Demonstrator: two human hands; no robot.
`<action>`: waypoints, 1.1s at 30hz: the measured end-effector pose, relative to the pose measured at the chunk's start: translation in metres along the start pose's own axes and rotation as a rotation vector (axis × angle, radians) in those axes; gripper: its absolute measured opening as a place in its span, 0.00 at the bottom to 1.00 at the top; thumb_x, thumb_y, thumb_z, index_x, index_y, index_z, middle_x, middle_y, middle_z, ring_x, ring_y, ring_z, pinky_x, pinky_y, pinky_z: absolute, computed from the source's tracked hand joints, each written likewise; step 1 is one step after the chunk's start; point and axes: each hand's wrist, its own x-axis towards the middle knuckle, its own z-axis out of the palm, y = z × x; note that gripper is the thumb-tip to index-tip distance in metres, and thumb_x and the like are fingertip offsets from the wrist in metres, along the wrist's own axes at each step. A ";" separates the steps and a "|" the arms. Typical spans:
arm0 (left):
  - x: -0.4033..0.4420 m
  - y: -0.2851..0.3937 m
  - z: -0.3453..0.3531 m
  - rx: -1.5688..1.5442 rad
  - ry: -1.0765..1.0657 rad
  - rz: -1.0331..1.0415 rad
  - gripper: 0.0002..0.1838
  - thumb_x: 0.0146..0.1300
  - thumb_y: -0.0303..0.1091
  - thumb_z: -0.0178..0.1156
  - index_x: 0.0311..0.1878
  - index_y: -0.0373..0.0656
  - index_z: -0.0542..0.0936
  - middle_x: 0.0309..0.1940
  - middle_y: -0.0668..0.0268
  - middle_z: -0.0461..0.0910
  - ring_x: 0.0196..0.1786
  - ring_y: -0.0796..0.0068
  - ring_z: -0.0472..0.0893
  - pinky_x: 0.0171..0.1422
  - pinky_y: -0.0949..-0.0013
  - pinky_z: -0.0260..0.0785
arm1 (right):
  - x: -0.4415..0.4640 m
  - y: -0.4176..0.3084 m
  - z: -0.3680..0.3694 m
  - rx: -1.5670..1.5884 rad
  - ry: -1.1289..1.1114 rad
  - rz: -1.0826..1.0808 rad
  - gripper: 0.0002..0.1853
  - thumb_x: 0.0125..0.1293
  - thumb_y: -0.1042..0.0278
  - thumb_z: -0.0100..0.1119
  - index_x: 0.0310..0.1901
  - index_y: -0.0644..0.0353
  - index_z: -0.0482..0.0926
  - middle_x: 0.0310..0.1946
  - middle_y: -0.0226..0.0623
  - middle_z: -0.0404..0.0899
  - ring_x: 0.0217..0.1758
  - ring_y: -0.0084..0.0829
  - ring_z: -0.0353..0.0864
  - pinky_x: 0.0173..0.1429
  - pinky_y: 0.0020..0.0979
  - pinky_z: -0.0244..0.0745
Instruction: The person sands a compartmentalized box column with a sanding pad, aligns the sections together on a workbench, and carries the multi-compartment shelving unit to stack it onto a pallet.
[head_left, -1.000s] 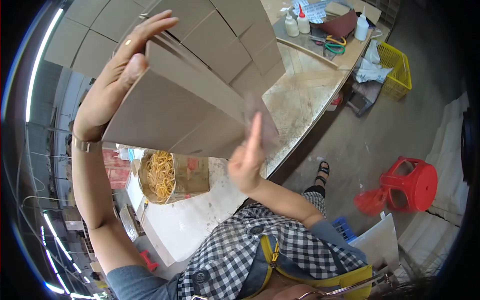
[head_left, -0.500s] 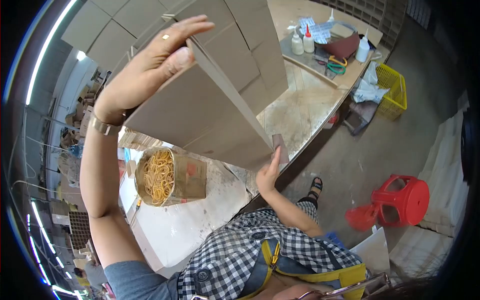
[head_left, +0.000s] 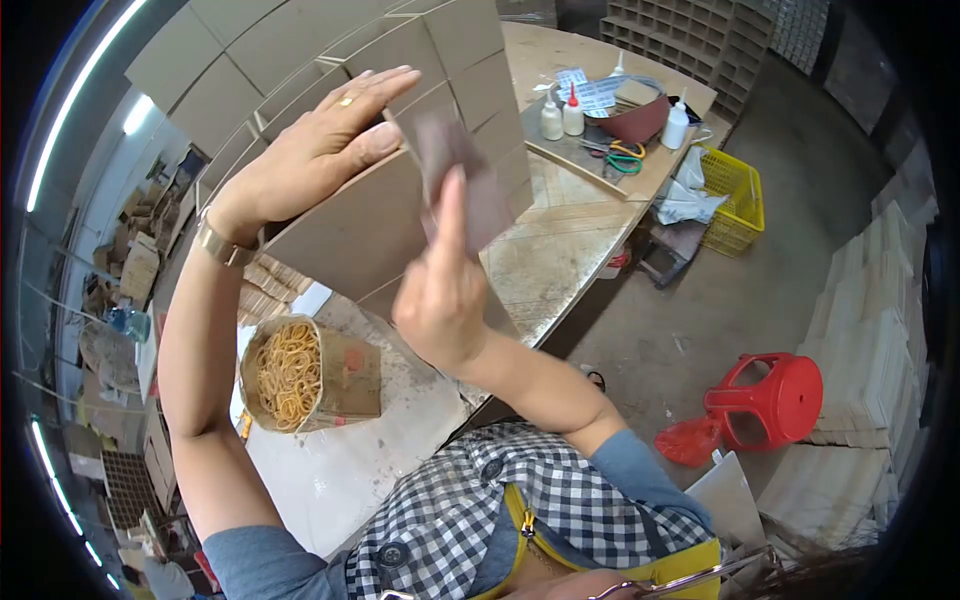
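My left hand (head_left: 320, 155), with a ring and a metal wristband, grips the top of a flat brown panel (head_left: 350, 235), thumb on the near face and fingers over the far side. The panel stands tilted above the worktable. My right hand (head_left: 440, 305) holds a small, dark brown piece (head_left: 465, 190), blurred by motion, at the panel's right edge. The index finger points up along the piece; the other fingers are curled. Behind the panel stands a large stack of brown box-like compartments (head_left: 400, 60).
A bag of yellowish rings (head_left: 290, 375) stands on the table (head_left: 560, 250). Further back are white bottles (head_left: 675, 125), scissors (head_left: 625, 157) and a dark red container (head_left: 635, 120). A yellow basket (head_left: 735, 205) and a red stool (head_left: 785, 400) are on the right.
My right hand with the brown piece has moved from the panel's lower right end up along its edge, nearer my left hand. My left hand keeps its grip. The view has shifted.
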 end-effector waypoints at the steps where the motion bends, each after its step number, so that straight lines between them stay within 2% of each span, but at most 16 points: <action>1: 0.000 0.002 0.000 0.005 0.008 -0.010 0.31 0.62 0.52 0.41 0.63 0.43 0.56 0.64 0.61 0.53 0.68 0.64 0.48 0.69 0.64 0.40 | -0.031 0.013 -0.005 -0.051 -0.056 0.082 0.33 0.44 0.86 0.39 0.55 0.87 0.47 0.53 0.72 0.56 0.27 0.47 0.77 0.32 0.35 0.73; 2: 0.000 0.002 0.001 0.025 0.005 -0.015 0.31 0.62 0.55 0.38 0.63 0.44 0.55 0.64 0.63 0.53 0.68 0.65 0.48 0.69 0.63 0.39 | -0.061 0.026 -0.011 -0.120 -0.075 0.122 0.33 0.44 0.86 0.39 0.56 0.85 0.46 0.51 0.72 0.58 0.24 0.46 0.76 0.32 0.36 0.73; 4: 0.001 0.003 0.001 0.021 0.000 -0.015 0.32 0.62 0.56 0.37 0.63 0.45 0.55 0.64 0.63 0.53 0.68 0.64 0.47 0.69 0.62 0.39 | -0.131 0.060 -0.023 -0.127 -0.156 0.306 0.33 0.45 0.86 0.38 0.57 0.84 0.46 0.50 0.71 0.60 0.32 0.48 0.77 0.38 0.37 0.74; 5: 0.001 0.003 0.000 0.021 -0.005 -0.016 0.32 0.62 0.56 0.37 0.63 0.45 0.55 0.64 0.62 0.53 0.68 0.64 0.47 0.69 0.62 0.38 | -0.162 0.074 -0.027 -0.111 -0.148 0.367 0.33 0.47 0.86 0.37 0.58 0.82 0.44 0.50 0.70 0.60 0.45 0.51 0.73 0.49 0.39 0.70; 6: 0.001 0.003 0.001 0.023 -0.005 -0.012 0.32 0.62 0.56 0.36 0.63 0.45 0.55 0.64 0.62 0.53 0.68 0.64 0.47 0.69 0.61 0.38 | -0.194 0.087 -0.034 -0.057 -0.194 0.528 0.33 0.48 0.86 0.36 0.60 0.78 0.42 0.53 0.69 0.57 0.56 0.53 0.64 0.58 0.40 0.62; 11: 0.001 0.007 0.001 0.019 -0.011 -0.035 0.32 0.62 0.57 0.36 0.63 0.46 0.56 0.64 0.63 0.53 0.68 0.64 0.46 0.69 0.61 0.38 | -0.292 0.157 -0.045 -0.164 -0.251 0.778 0.34 0.50 0.84 0.38 0.61 0.72 0.41 0.58 0.64 0.54 0.61 0.53 0.57 0.63 0.38 0.55; 13: 0.001 0.008 0.001 0.010 -0.013 -0.028 0.32 0.61 0.58 0.37 0.63 0.46 0.56 0.64 0.63 0.53 0.68 0.64 0.47 0.69 0.61 0.38 | -0.301 0.163 -0.048 -0.172 -0.260 0.837 0.35 0.50 0.84 0.39 0.61 0.72 0.41 0.59 0.62 0.53 0.62 0.53 0.56 0.63 0.37 0.54; 15: 0.002 0.007 -0.001 0.023 0.004 -0.025 0.33 0.61 0.58 0.37 0.63 0.47 0.56 0.64 0.62 0.54 0.68 0.62 0.47 0.69 0.61 0.40 | -0.302 0.168 -0.046 -0.159 -0.250 0.839 0.35 0.50 0.84 0.40 0.62 0.72 0.41 0.60 0.61 0.51 0.63 0.51 0.54 0.63 0.36 0.53; 18: 0.002 0.007 -0.001 0.039 0.027 -0.029 0.33 0.60 0.59 0.38 0.63 0.48 0.57 0.63 0.61 0.55 0.67 0.59 0.48 0.68 0.61 0.43 | -0.266 0.136 -0.042 -0.149 -0.231 0.821 0.37 0.48 0.85 0.39 0.62 0.71 0.39 0.61 0.60 0.49 0.64 0.50 0.53 0.64 0.35 0.52; 20: 0.001 0.006 0.000 0.041 0.021 -0.030 0.33 0.60 0.59 0.38 0.63 0.48 0.57 0.63 0.61 0.55 0.67 0.59 0.48 0.68 0.61 0.43 | -0.208 0.102 -0.036 -0.046 -0.184 0.650 0.38 0.47 0.86 0.38 0.62 0.72 0.37 0.61 0.61 0.47 0.65 0.49 0.51 0.65 0.34 0.50; 25: 0.002 0.006 0.000 0.016 -0.002 -0.019 0.34 0.61 0.58 0.38 0.63 0.46 0.56 0.64 0.61 0.53 0.68 0.63 0.47 0.69 0.61 0.38 | -0.025 0.010 -0.021 0.158 -0.227 0.409 0.39 0.46 0.84 0.39 0.61 0.78 0.34 0.54 0.72 0.54 0.54 0.56 0.65 0.55 0.38 0.62; 27: 0.003 0.008 -0.001 0.006 -0.008 -0.021 0.34 0.60 0.59 0.38 0.63 0.46 0.56 0.64 0.61 0.53 0.68 0.63 0.47 0.69 0.61 0.38 | 0.023 -0.012 -0.018 0.209 -0.252 0.410 0.39 0.45 0.83 0.39 0.60 0.79 0.33 0.51 0.74 0.56 0.49 0.60 0.66 0.53 0.41 0.63; 29: 0.002 0.008 -0.001 -0.002 -0.008 -0.039 0.34 0.60 0.59 0.38 0.64 0.46 0.56 0.64 0.61 0.52 0.68 0.63 0.47 0.69 0.61 0.38 | 0.028 -0.013 -0.011 0.124 -0.176 0.277 0.39 0.44 0.83 0.40 0.60 0.80 0.35 0.49 0.74 0.58 0.47 0.60 0.67 0.52 0.40 0.65; 32: 0.003 0.008 -0.001 0.023 -0.013 -0.041 0.34 0.60 0.59 0.38 0.64 0.46 0.56 0.64 0.61 0.52 0.68 0.63 0.47 0.69 0.61 0.38 | -0.009 0.000 -0.018 0.072 -0.149 0.200 0.39 0.43 0.83 0.40 0.59 0.81 0.36 0.47 0.72 0.61 0.44 0.58 0.70 0.48 0.41 0.67; 33: 0.003 0.008 -0.001 0.016 -0.012 -0.044 0.34 0.60 0.59 0.38 0.64 0.46 0.56 0.64 0.61 0.52 0.68 0.63 0.47 0.69 0.61 0.38 | -0.029 0.008 -0.021 0.011 -0.155 0.179 0.41 0.42 0.83 0.42 0.59 0.81 0.35 0.47 0.72 0.61 0.37 0.53 0.72 0.41 0.39 0.69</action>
